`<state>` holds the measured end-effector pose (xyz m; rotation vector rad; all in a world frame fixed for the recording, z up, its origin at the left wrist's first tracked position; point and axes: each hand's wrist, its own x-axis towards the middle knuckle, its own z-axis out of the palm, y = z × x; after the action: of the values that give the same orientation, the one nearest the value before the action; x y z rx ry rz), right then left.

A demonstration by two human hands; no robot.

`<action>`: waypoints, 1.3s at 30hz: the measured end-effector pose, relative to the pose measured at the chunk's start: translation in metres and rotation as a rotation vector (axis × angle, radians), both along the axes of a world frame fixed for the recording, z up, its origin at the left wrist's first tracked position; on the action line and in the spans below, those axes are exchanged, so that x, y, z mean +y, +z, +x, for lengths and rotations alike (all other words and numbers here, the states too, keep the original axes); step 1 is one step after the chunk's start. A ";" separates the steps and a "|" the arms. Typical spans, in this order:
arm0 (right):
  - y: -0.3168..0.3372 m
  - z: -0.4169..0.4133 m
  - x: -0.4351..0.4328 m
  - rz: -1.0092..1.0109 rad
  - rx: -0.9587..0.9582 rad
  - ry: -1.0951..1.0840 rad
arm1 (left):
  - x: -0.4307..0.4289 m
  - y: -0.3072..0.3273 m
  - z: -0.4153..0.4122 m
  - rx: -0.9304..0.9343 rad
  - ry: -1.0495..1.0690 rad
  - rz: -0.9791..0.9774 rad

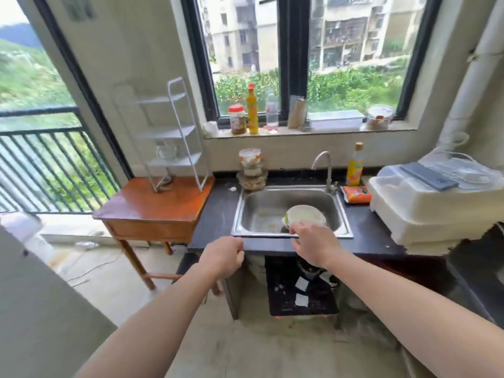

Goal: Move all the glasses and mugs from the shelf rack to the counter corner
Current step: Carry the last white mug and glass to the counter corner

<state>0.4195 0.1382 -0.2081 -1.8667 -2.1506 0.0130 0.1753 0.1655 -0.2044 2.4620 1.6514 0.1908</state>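
Observation:
A white wire shelf rack [174,135] stands on a small wooden table [152,205] left of the counter. Clear glassware [167,151] sits on the rack's lower tier; how many pieces I cannot tell. A dark cup [166,179] seems to sit under the rack on the table. My left hand [224,255] hovers by the black counter's [218,214] front edge, fingers curled, holding nothing. My right hand [313,242] reaches over the sink's front rim, fingers apart and empty.
A steel sink [335,205] holds a white bowl [305,215]. Stacked glass containers [251,170] stand at the sink's back left. A white dish box [436,203] fills the counter's right. Bottles and jars line the windowsill [313,131]. A railing [41,159] is at left.

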 end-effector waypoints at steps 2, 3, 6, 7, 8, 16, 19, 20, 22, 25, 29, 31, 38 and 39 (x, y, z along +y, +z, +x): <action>-0.001 -0.036 0.047 0.008 -0.027 0.080 | 0.028 -0.001 -0.034 0.065 0.041 0.017; -0.002 -0.053 0.069 0.013 -0.040 0.118 | 0.042 -0.002 -0.049 0.085 0.070 0.021; -0.002 -0.099 0.132 -0.001 -0.045 0.221 | 0.080 0.001 -0.093 0.138 0.155 0.003; -0.001 -0.115 0.157 -0.005 -0.043 0.259 | 0.094 0.002 -0.110 0.153 0.194 -0.003; 0.001 -0.131 0.180 -0.001 -0.051 0.295 | 0.106 0.004 -0.126 0.160 0.236 -0.005; 0.021 -0.270 0.303 0.037 -0.095 0.486 | 0.167 0.015 -0.254 0.171 0.475 0.020; 0.017 -0.314 0.337 0.060 -0.093 0.496 | 0.200 0.010 -0.298 0.167 0.491 0.018; 0.014 -0.326 0.349 0.067 -0.095 0.486 | 0.214 0.008 -0.311 0.167 0.483 0.020; 0.007 -0.348 0.373 0.076 -0.103 0.451 | 0.242 0.004 -0.337 0.160 0.456 0.030; 0.000 -0.379 0.409 0.068 -0.095 0.350 | 0.283 0.002 -0.377 0.129 0.399 0.006; -0.003 -0.410 0.447 0.023 -0.061 0.218 | 0.337 0.006 -0.425 0.128 0.306 0.001; -0.002 -0.420 0.463 0.007 -0.045 0.173 | 0.366 0.008 -0.442 0.098 0.287 0.022; -0.008 -0.428 0.524 -0.059 -0.007 0.041 | 0.456 -0.009 -0.452 0.034 0.158 0.001; -0.010 -0.429 0.535 -0.070 0.009 0.025 | 0.469 -0.012 -0.450 0.032 0.144 -0.008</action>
<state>-0.0100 0.6733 -0.2183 -1.8740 -2.1941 0.1025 -0.2748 0.6346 -0.2163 2.3525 1.8405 0.1632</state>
